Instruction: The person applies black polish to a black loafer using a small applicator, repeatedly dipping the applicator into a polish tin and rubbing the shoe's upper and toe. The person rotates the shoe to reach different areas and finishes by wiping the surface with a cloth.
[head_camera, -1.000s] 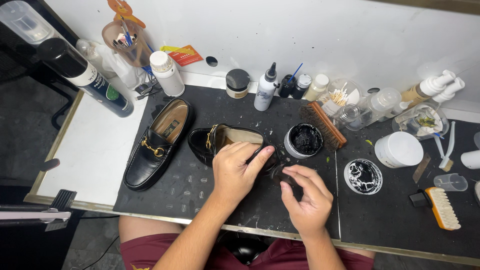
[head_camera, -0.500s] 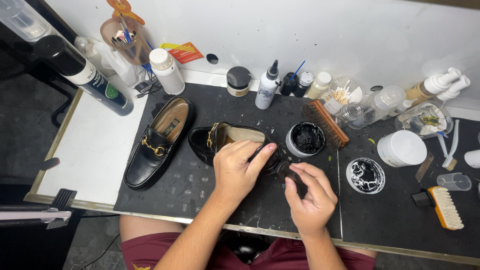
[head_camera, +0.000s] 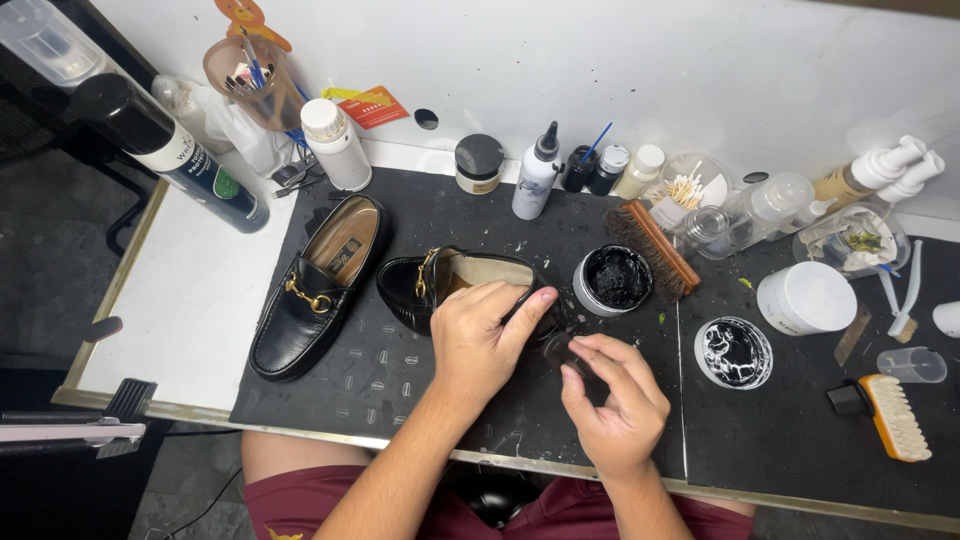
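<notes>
Right hand nearer loafer, perhaps touching; polish tin beside.

A single head-worn camera is looking almost straight down from above the seated person, facing the white back wall at the frame's top. It is sitting fairly close, taking in the black work mat, the table's near edge and the person's lap below; no second view is sharing the scene.
</notes>
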